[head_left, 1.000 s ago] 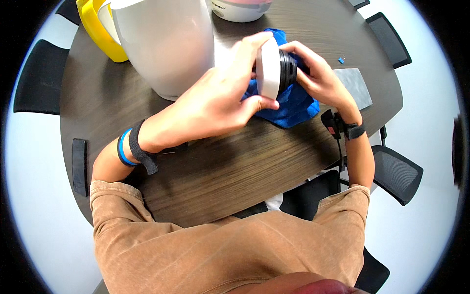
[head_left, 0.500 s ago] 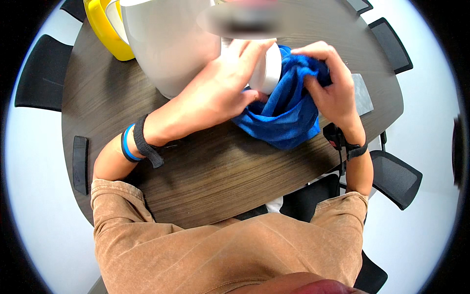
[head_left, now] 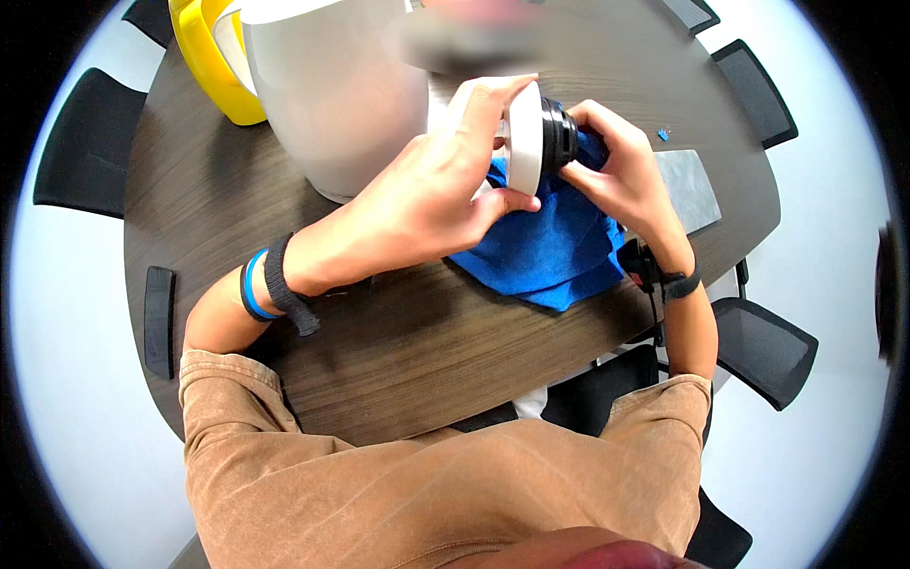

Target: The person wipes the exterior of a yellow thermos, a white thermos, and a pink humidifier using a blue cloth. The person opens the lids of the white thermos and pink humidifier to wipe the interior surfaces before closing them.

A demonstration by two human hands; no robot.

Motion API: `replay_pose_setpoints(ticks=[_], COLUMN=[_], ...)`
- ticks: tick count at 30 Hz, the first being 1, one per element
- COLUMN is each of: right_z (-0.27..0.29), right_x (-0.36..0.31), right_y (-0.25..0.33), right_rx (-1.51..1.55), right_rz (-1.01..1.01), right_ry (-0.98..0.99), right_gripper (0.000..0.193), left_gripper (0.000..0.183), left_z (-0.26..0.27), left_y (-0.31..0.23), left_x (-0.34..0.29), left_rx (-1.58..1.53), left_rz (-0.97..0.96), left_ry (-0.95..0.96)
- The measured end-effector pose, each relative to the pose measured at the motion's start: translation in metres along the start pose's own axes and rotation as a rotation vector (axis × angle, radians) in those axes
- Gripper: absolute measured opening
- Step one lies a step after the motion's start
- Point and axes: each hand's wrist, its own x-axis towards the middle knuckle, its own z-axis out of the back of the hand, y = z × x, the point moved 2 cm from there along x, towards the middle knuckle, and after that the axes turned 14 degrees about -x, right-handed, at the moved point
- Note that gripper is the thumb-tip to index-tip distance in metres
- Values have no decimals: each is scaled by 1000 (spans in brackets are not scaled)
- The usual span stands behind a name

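My left hand (head_left: 441, 180) is closed round a white, disc-fronted part (head_left: 524, 142), its thumb at the lower rim and its fingers at the top. From the white part's right side juts a black ribbed round piece (head_left: 559, 135). The thumb and fingers of my right hand (head_left: 621, 166) close on that black piece from the right. Below and behind both hands, a blue cloth (head_left: 555, 251) lies bunched and spread on the table. Part of it shows between my right hand and the black piece. What lies behind my left fingers is hidden.
A large pale grey vessel (head_left: 332, 104) stands left of my hands, a yellow container (head_left: 218, 71) beyond it. A grey flat slab (head_left: 690, 190) and a blue scrap (head_left: 664, 135) are at right. A black phone-like slab (head_left: 159, 322) lies on the wooden table (head_left: 398, 351). Chairs (head_left: 81, 152) surround it.
The blue cloth has dropped away from the round part and spread lower, uncovering the black ribbed piece. My right hand has gone from pinching the cloth to gripping that piece.
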Motion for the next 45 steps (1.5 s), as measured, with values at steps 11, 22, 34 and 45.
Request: replay_pose_setpoints(ticks=[11,22,34,45], right_z=[14,13,-1,7], right_x=[-11,-16,-28,-16], right_y=[9,-3,-29,3], right_rx=[430,159,-271,-197], right_rz=[-125,-74,115,260], right_ry=[-267,173,420,5], right_gripper=[26,39,85,63], left_gripper=[105,94,81,88], left_z=[0,-4,-4,-10], left_y=[-2,11,23,35], left_x=[4,-5,-11,-14], left_rx=[19,70,380,247], left_rz=[-2,-30,-101,40], left_ry=[-21,5,202,157])
